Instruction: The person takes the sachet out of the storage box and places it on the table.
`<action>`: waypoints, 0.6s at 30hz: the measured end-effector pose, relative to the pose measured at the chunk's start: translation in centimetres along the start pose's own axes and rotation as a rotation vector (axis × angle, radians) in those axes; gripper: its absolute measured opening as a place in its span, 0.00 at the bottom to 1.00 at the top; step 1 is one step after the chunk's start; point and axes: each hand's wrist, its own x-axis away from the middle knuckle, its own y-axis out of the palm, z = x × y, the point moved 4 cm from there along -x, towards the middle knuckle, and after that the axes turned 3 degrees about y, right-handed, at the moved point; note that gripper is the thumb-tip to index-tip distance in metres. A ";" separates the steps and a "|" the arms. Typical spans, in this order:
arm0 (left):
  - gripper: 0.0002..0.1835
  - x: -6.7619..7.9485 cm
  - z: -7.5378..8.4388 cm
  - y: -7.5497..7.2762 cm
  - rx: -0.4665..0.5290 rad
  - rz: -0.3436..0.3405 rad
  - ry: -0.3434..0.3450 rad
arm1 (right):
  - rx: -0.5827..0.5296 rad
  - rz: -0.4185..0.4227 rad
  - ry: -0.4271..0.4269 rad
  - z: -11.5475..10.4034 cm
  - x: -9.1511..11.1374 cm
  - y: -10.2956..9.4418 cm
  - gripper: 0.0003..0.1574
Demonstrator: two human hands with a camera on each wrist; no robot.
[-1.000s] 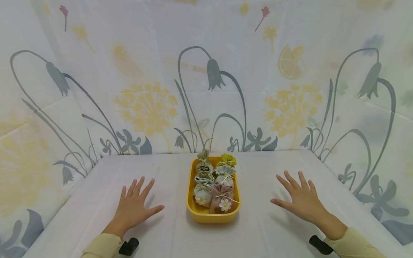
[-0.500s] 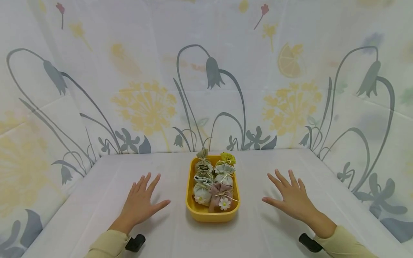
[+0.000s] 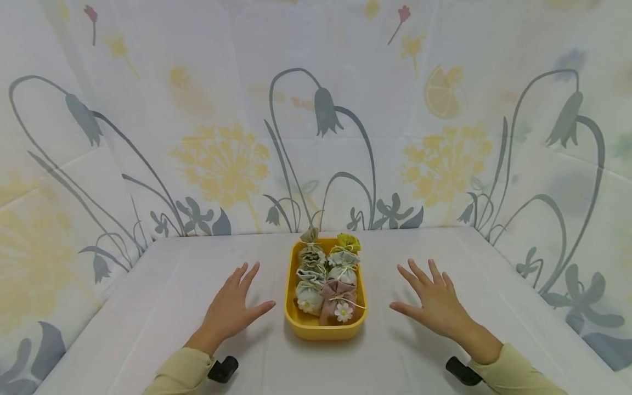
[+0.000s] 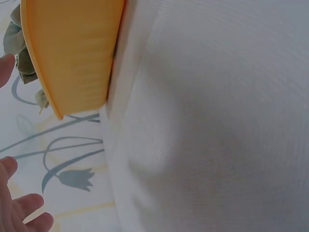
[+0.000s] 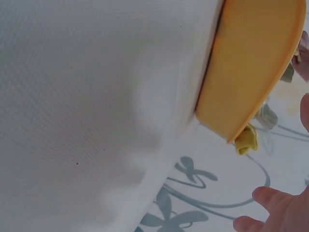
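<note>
Left hand point(image 3: 229, 311), right hand point(image 3: 436, 304) (spread, holding nothing) | yellow tray point(image 3: 326, 332), lower centre | uneven lift might spill pouches point(image 3: 338, 289)

Tied cloth pouches point(image 3: 338, 291) are contained in a yellow tray point(image 3: 326, 333) on a white surface point(image 3: 336, 367). The left hand point(image 3: 229, 315) and right hand point(image 3: 438, 310) are held apart from it, at left and right, fingers extended.
</note>
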 end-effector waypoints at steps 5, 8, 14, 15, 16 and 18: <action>0.52 -0.3 0.7 0.3 0.105 -0.019 -0.048 | -0.010 0.008 -0.010 -0.6 -0.3 0.2 0.53; 0.53 -0.6 1.1 0.6 0.156 -0.027 -0.068 | -0.015 0.004 -0.012 -1.0 -0.4 0.4 0.53; 0.54 -1.1 1.9 0.9 0.231 -0.014 -0.065 | -0.034 -0.006 -0.015 -1.8 -0.6 0.6 0.52; 0.54 -1.2 2.0 1.0 0.243 -0.014 -0.065 | -0.039 -0.008 -0.017 -2.0 -0.6 0.7 0.52; 0.54 -1.2 2.0 1.1 0.259 -0.014 -0.068 | -0.043 -0.008 -0.021 -2.2 -0.7 0.7 0.52; 0.54 -1.4 2.1 1.2 0.291 -0.016 -0.076 | -0.049 -0.007 -0.026 -2.5 -0.8 0.7 0.52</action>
